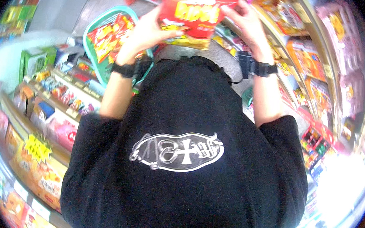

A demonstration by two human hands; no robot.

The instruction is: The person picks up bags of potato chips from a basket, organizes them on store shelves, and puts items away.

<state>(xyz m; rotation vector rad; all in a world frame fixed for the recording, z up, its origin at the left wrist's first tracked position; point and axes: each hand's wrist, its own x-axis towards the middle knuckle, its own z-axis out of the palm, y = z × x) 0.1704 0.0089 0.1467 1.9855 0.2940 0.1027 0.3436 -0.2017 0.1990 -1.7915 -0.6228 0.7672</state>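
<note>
A red snack bag with large yellow lettering is held up between my two hands, at the top of the view. My left hand grips its left side, thumb lying across the lower front. The upper right corner is pinched in the fingers of my right hand. Below the red bag shows the edge of a yellow packet; whether it is also held I cannot tell. Left of and partly behind my left forearm is a teal plastic basket with several red and yellow snack bags inside.
Shelves of orange packaged goods rise on the right. To the left run stepped shelves with small packets and a yellow starburst sign. Grey floor shows beyond the basket. Black devices are strapped to both wrists.
</note>
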